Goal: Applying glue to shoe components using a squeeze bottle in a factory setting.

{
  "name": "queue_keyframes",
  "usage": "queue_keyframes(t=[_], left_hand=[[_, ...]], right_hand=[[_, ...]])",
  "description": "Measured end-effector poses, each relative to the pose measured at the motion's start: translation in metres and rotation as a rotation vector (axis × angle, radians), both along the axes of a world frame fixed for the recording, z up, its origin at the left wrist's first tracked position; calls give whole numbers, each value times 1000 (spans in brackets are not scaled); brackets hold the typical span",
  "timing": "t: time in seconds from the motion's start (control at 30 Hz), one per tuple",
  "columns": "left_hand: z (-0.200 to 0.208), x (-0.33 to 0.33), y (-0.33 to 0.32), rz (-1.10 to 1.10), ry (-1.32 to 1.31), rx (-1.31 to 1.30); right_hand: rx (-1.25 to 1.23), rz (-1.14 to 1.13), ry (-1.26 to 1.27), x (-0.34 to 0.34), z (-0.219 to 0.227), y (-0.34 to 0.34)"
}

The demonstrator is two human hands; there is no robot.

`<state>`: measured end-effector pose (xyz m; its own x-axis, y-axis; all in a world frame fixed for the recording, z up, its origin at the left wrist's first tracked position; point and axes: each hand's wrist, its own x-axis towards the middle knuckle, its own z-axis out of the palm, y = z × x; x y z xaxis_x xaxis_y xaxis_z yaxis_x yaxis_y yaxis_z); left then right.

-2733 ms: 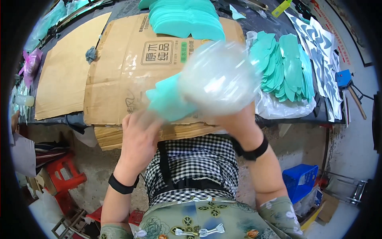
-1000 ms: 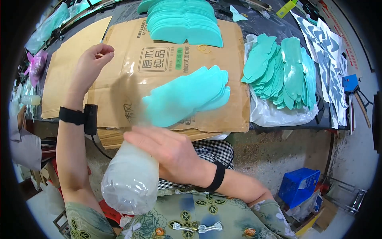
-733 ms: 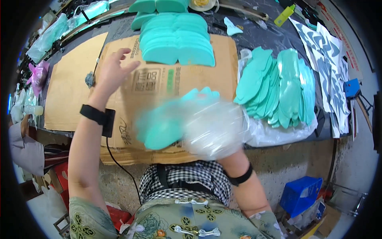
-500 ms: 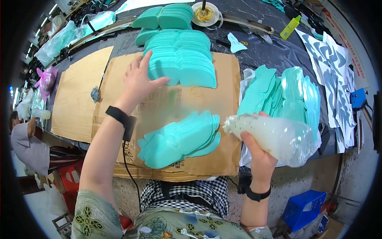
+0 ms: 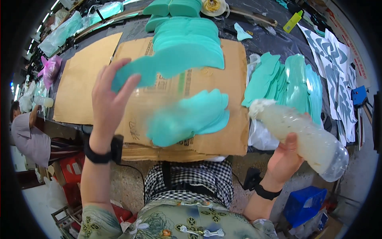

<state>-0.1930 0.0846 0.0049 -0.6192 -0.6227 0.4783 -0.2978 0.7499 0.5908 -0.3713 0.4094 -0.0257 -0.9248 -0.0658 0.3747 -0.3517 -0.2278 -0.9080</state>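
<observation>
My left hand pinches one end of a thin teal cut piece, lifted off the front of a tall stack of teal pieces at the far side of the cardboard. The far end of the lifted piece reaches over the stack's near right corner. In my right hand is a see-through plastic bottle of whitish, glue-like stuff. It lies tilted, its crusted white tip pointing up and left. Between my hands, overlapping teal pieces lie fanned on the cardboard, their left part blurred.
More teal pieces lie in rows right of the cardboard. Beyond are patterned white sheets, a yellow-green bottle and a reel of rubber bands. A second cardboard sheet lies left. A co-worker is at the left edge.
My left hand has left the stack with a teal piece and come nearer and left. The bottle in my right hand has moved right and lower. The whole view has shifted slightly.
</observation>
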Motion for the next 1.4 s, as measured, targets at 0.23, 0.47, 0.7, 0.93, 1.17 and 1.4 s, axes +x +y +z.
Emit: queue_keyframes(t=[0.23, 0.47, 0.7, 0.93, 1.17, 1.4], left_hand=[[-70, 34, 83, -14, -268, -138], [-95, 41, 83, 1, -308, -154], [-100, 80, 83, -111, -265, -187], [-115, 93, 87, -130, -188, -141], [-112, 101, 77, -106, -144, 18], [-98, 131, 77, -7, -149, -43]], right_hand=[[90, 297, 62, 28, 12, -33], [536, 379, 324, 57, -9, -109], [656, 534, 483, 29, -2, -133], [749, 259, 255, -5, -17, -124], [644, 533, 790, 101, -9, -126], [540, 627, 418, 104, -9, -161]])
